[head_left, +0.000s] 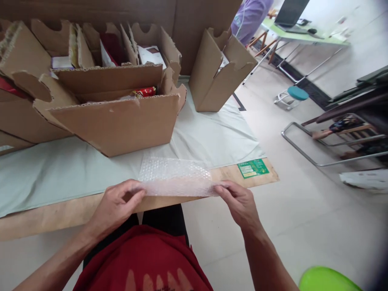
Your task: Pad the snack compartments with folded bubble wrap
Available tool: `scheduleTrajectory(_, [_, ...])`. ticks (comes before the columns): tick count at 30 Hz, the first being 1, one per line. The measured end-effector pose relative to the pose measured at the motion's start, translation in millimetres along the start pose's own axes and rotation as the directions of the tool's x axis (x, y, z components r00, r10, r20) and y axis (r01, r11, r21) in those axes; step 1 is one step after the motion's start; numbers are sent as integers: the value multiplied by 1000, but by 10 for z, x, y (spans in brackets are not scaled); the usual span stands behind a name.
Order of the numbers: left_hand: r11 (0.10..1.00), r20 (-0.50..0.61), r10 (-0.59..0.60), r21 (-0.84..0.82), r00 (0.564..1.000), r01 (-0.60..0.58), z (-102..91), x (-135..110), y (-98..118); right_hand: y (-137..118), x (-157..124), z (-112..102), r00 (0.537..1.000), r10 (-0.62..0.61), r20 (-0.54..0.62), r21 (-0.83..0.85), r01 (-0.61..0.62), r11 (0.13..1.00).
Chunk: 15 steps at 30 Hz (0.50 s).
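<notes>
A clear sheet of bubble wrap [176, 173] lies at the front edge of the table, its near part folded or doubled over. My left hand [123, 198] pinches its left end between thumb and fingers. At the opposite end, my right hand [236, 200] grips the near corner in the same way, so the near edge is stretched between both hands. Just beyond the wrap stands an open cardboard bin [121, 125] with a red snack packet [146, 92] and some clear plastic inside.
More cardboard bins stand behind, one holding a white box [151, 55]. A separate tall bin [209, 76] is at the right. The cloth-covered table [218, 137] bears a green label [253, 168]. On the floor are a teal stool [297, 93] and a green round object [327, 279].
</notes>
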<state>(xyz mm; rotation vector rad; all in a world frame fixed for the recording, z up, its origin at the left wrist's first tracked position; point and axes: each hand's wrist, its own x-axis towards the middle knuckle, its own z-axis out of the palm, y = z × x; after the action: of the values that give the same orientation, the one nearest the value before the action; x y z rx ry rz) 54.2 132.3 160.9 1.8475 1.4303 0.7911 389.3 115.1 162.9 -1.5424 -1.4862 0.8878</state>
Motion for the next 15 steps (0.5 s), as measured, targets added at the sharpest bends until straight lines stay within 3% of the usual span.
scheduleTrajectory(2, [993,-40,-116,7,992,116,70,97,17,61,106,81,997,27,-77,-48,-31,998])
scheduleTrajectory(4, [985,-89,-150,75,985,157,145,178,-4,137,212,176,992,25,-123,-127,-40,991])
scheduleTrajectory(9, [926,-185,-51,360,982,115,286,275,-85,296,374,308,972,-137,-190,-420,46,906])
scheduleTrajectory(12, [862,-201,-35,490,979,131,306,305,-76,329,446,260,973,-187,-133,-492,99,865])
scheduleTrajectory(15, [802,-180,-105,567,978,190,290,346,-45,288,561,201,989,-147,0,-506,127,853])
